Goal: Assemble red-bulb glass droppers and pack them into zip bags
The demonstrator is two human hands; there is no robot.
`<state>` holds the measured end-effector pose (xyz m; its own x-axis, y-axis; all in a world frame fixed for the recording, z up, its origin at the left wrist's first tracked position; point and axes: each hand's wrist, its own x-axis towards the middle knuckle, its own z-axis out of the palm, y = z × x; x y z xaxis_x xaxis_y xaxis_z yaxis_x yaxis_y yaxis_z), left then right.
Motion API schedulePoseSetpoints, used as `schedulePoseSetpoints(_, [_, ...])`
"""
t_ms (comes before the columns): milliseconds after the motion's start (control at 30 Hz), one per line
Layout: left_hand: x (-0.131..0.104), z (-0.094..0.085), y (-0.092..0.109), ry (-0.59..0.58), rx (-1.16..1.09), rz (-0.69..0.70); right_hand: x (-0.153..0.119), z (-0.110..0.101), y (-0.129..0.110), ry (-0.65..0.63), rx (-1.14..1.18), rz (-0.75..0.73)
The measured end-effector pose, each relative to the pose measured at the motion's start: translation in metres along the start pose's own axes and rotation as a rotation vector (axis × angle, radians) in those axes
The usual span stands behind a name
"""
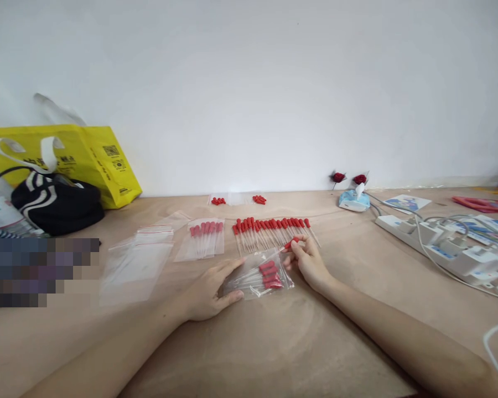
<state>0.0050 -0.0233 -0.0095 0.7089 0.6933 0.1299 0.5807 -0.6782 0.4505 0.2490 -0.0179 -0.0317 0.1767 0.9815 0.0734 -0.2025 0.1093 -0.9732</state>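
My left hand (205,290) grips the left end of a clear zip bag (255,260), thumb in front and fingers behind. Inside the bag lie several glass droppers (269,271) with red rubber bulbs pointing right. Between the thumb and fingertips of my right hand (311,265) is the red bulb of another dropper (289,243), close to the bag's upper right corner. Its glass tube is mostly hidden, so I cannot tell how far it reaches into the bag. Just behind my hands runs a row of loose droppers (269,225), bulbs towards the wall.
Left of the row lies a filled bag of droppers (205,231), then a stack of flat zip bags (143,260). Loose red bulbs (259,199) sit near the wall. A power strip (440,243) with cables and a tissue pack (354,202) are right; a yellow bag (116,188) stands left.
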Motion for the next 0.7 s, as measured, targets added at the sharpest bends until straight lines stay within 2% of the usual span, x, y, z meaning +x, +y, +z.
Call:
schedulePoseSetpoints(100, [0.0,0.001,-0.002,0.004,-0.022,0.011,-0.005,0.001,-0.003,-0.142,-0.114,0.045])
schedulePoseSetpoints(200, [0.0,0.001,-0.002,0.001,-0.029,0.02,-0.006,0.001,-0.003,-0.219,-0.165,0.069])
schedulePoseSetpoints(600, [0.002,-0.004,0.007,0.009,0.032,0.0,0.008,0.008,0.009,-0.192,-0.441,0.17])
schedulePoseSetpoints(700, [0.003,-0.003,0.007,0.013,0.035,0.021,0.01,0.007,0.009,-0.275,-0.425,0.166])
